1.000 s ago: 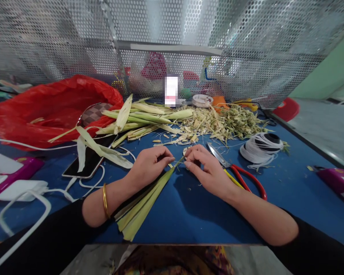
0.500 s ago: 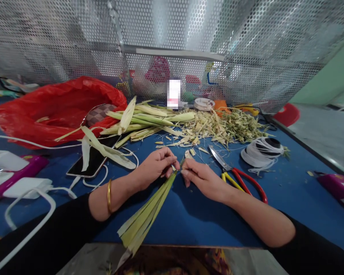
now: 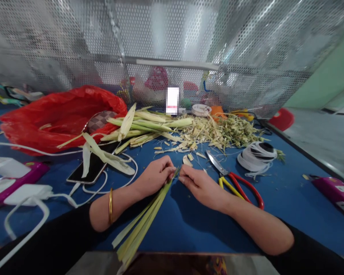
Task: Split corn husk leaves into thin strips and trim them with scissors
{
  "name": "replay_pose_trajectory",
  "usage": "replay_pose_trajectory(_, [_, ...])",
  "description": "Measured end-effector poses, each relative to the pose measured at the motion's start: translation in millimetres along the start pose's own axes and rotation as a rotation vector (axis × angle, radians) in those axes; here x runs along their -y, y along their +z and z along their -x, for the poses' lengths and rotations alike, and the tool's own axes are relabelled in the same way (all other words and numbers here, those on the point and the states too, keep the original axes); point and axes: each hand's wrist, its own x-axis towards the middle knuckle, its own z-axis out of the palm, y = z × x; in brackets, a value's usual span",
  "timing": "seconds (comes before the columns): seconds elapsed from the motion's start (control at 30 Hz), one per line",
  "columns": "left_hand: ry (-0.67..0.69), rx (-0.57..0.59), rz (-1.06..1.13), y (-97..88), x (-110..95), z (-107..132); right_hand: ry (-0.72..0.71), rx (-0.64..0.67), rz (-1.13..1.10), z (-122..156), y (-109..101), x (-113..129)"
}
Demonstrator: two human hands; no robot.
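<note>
A bundle of green corn husk strips [image 3: 149,217] hangs down toward the table's front edge, its narrow top pinched in my left hand [image 3: 156,176]. Close by on the right, my right hand [image 3: 199,185] has its thumb and fingers pressed together at the tip of the bundle. What those fingers hold, perhaps thin thread, is too small to make out. To the right of that hand lie scissors [image 3: 235,181] with red and yellow handles, blades a little apart. Beyond them sits a spool of white string [image 3: 256,156].
Corn husks [image 3: 149,126] and pale scraps [image 3: 200,131] are piled along the back, beside a red plastic bag [image 3: 54,118]. A phone [image 3: 87,168], white cables and a purple power strip [image 3: 17,179] lie left. Another purple power strip [image 3: 336,193] is at far right.
The husk strips have spread and swung slightly left at their lower ends. Both hands stay close together, with the right fingers now a little apart from the left ones. The view has shifted slightly.
</note>
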Motion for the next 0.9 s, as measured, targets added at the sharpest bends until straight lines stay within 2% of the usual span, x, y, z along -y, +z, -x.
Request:
replay_pose_trajectory(0.13, [0.010,-0.008,0.018,-3.7,-0.3,0.0,0.063,-0.070,-0.124,-4.2,6.3,0.7])
replay_pose_trajectory(0.23, [0.108,-0.144,-0.085,-4.6,-1.0,-0.8,0.112,-0.119,-0.277,-9.4,10.7,1.4])
replay_pose_trajectory(0.3, [0.175,-0.220,-0.132,-3.6,-3.7,0.7,0.083,-0.119,-0.327,-11.9,13.5,1.0])
replay_pose_trajectory(0.43, [0.268,-0.242,-0.156,-0.8,-11.9,5.7,0.013,-0.084,-0.485,-14.8,17.4,-3.1])
replay_pose_trajectory(0.5, [0.263,-0.257,-0.123,0.6,-15.3,5.9,0.008,-0.144,-0.552,-15.9,16.6,-4.5])
replay_pose_trajectory(0.57, [0.198,-0.274,-0.030,3.3,-17.8,4.2,0.010,-0.227,-0.588,-16.6,13.7,-3.9])
replay_pose_trajectory(0.63, [0.095,-0.204,0.126,8.2,-20.5,2.2,0.006,-0.291,-0.625,-16.7,9.7,-1.9])
replay_pose_trajectory(0.73, [-0.075,0.091,0.402,18.0,-27.7,0.6,-0.013,-0.376,-0.629,-15.4,2.9,1.3])
replay_pose_trajectory(0.77, [-0.117,0.152,0.477,20.9,-31.0,0.2,-0.026,-0.402,-0.605,-14.5,0.2,2.0])
replay_pose_trajectory(0.83, [-0.146,0.188,0.555,24.4,-38.2,-1.9,-0.057,-0.457,-0.542,-12.1,-6.3,2.7])
replay_pose_trajectory(0.9, [-0.144,0.148,0.542,23.6,-45.2,-6.2,-0.089,-0.526,-0.468,-9.1,-14.2,2.8])
